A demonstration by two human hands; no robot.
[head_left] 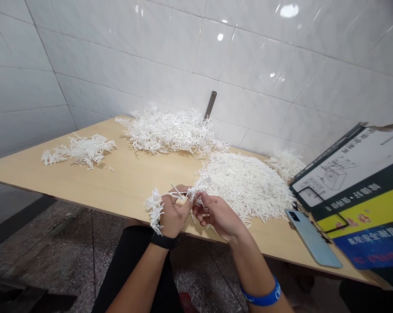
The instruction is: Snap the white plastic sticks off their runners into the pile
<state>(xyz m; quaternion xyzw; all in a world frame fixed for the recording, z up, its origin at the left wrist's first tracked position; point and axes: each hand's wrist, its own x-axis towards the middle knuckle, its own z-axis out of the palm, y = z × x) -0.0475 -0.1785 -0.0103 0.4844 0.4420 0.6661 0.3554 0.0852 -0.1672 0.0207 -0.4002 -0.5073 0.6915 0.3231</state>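
My left hand (pixel 174 216) is closed around a white branched plastic piece (pixel 155 211). One bushy end of it sticks out to the left of the hand, and thin stems and another bushy end show above the fingers. My right hand (pixel 220 214) has its thumb and fingers bent together at that right-hand end, pinching at its small tips. Exactly what lies between the right fingertips is partly hidden. Just beyond my right hand spreads a wide heap of small loose white plastic bits (pixel 248 184).
A large pile of white branched pieces (pixel 170 130) lies by the tiled wall, with a smaller cluster (pixel 82 150) at the left. A metal bar (pixel 210 104) stands behind. On the right are a light blue phone (pixel 314 238) and a printed carton (pixel 356 195). The wooden tabletop (pixel 131 182) ends near my lap.
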